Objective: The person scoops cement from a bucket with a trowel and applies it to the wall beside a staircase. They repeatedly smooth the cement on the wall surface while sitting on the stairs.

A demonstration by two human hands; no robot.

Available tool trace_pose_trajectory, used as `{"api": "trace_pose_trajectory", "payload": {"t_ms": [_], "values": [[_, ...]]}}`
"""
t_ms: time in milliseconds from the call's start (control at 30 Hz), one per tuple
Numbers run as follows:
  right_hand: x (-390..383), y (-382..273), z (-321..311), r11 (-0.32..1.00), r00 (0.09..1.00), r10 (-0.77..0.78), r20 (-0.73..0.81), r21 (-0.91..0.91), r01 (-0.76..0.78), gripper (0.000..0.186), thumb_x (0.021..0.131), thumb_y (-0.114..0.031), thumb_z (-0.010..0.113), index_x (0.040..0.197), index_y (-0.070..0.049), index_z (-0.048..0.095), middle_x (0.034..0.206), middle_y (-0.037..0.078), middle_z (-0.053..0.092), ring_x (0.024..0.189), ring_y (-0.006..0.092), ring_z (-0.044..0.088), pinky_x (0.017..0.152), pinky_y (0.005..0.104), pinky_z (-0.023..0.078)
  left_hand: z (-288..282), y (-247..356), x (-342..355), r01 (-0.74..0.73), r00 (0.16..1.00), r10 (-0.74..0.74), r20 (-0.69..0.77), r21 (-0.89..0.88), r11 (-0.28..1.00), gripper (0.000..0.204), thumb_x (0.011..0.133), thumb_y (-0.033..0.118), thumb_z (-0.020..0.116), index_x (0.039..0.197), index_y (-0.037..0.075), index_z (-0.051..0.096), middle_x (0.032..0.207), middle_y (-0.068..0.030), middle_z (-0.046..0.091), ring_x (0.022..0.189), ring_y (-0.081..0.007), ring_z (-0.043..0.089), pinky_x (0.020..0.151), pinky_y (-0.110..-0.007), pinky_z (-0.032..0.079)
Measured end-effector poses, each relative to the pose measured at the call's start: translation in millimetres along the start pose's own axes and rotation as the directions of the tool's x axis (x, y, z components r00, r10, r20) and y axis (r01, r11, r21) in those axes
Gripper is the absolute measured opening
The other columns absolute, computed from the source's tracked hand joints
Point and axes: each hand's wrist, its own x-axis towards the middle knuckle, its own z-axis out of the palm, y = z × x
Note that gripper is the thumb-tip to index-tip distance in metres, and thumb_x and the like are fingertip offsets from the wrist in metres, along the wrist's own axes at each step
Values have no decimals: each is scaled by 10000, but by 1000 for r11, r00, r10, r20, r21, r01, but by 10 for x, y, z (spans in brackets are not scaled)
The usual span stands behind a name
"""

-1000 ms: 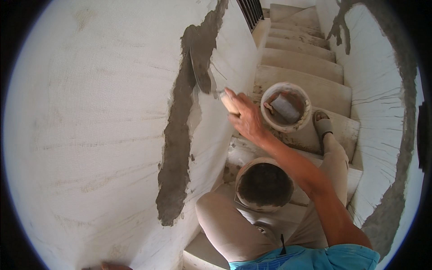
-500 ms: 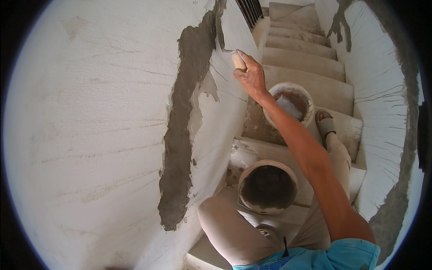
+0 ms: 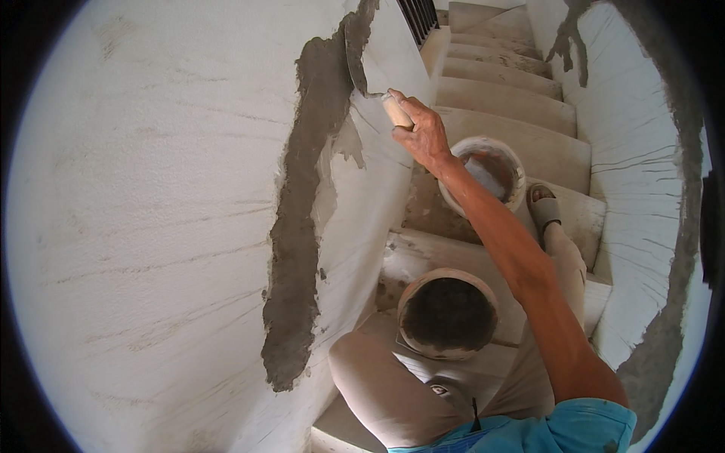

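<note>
Stretched up and forward, my right hand (image 3: pixel 424 136) is closed round the pale wooden handle of a trowel (image 3: pixel 396 112). The trowel's thin metal blade lies edge-on against the upper part of a long strip of wet grey mortar (image 3: pixel 293 226) on the white wall at my left. A thin smear of mortar (image 3: pixel 326 192) borders the strip's right side. Below my forearm stands a bucket of dark grey mortar (image 3: pixel 448 313). My left hand is out of the picture.
A second bucket (image 3: pixel 462 198), with water and something reddish inside, stands on a higher stair. Concrete stairs (image 3: pixel 513 102) climb ahead beside a dark railing (image 3: pixel 418 21). The right wall (image 3: pixel 634 174) also carries grey mortar. My sandalled foot (image 3: pixel 543 205) rests on a stair.
My right hand has drawn the trowel slightly down and left, and its blade now lies over the upper mortar strip. The buckets stay where they were.
</note>
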Motion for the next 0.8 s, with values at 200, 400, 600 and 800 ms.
{"api": "trace_pose_trajectory", "payload": {"t_ms": [200, 400, 600, 800], "values": [[-48, -119, -19, 997, 1000, -15, 4, -73, 15, 680, 729, -2, 638, 1397, -84, 546, 1030, 112, 617, 894, 284, 625, 848, 369, 518, 2, 54, 0, 41, 999, -41, 2, -23, 999, 668, 1040, 502, 409, 1487, 5, 401, 1589, -260, 284, 1475, -459, 241, 1159, -680, 196], [-206, -463, 146, 989, 999, -29, -43, -147, 22, 661, 722, 21, 683, 1360, -38, 523, 1023, 152, 616, 863, 346, 660, 762, 422, 553, -3, 9, -13, 82, 996, -81, 26, -11, 997, 689, 1036, 525, 397, 1501, 17, 382, 1601, -253, 263, 1479, -454, 234, 1163, -678, 183], [-527, -636, -5, 992, 1000, 17, 21, -125, -14, 673, 711, 30, 678, 1362, -6, 512, 1003, 189, 613, 878, 371, 655, 773, 450, 543, -43, -99, -85, 126, 988, -130, 86, 45, 991, 696, 1032, 531, 391, 1519, 35, 354, 1608, -248, 250, 1485, -447, 221, 1170, -671, 181], [-259, -409, -65, 995, 992, 79, -100, -57, -85, 658, 717, -13, 626, 1370, -3, 549, 1152, 232, 648, 983, 362, 662, 890, 388, 522, -33, -69, -38, 57, 996, -59, 72, 34, 998, 679, 1040, 508, 380, 1531, 42, 329, 1613, -241, 241, 1481, -442, 236, 1166, -674, 198]]}}
